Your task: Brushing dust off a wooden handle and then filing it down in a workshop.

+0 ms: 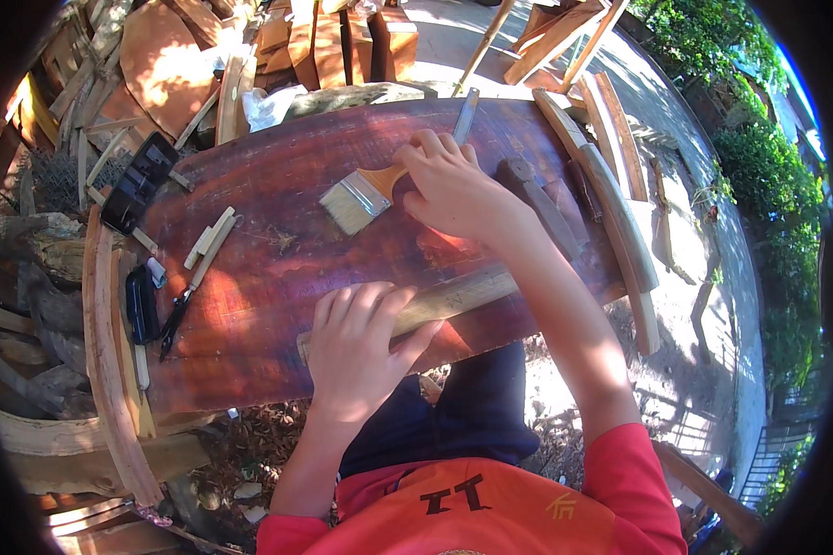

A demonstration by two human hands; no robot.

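Observation:
My left hand (356, 347) lies over one end of a pale wooden bar (463, 294) with a small mark on it. The thumb runs along the near side of the bar and the fingers stretch across its top. Farther off, my right hand (453, 185) is closed around the handle of a flat paintbrush (356, 202), whose light bristles point to the left. Just beyond the right fingers lies a narrow metal blade (466, 116), partly hidden by the hand. To the right of that hand rests a dark wooden block with a rounded end (537, 199).
Both hands work over a reddish-brown wooden tabletop (250, 351). On its left are an open black case (139, 183), a smaller black case (142, 303), and pale sticks (211, 239) beside a black-handled tool (174, 322). Long curved timbers (611, 203) edge the right; cut wood (329, 46) is stacked behind.

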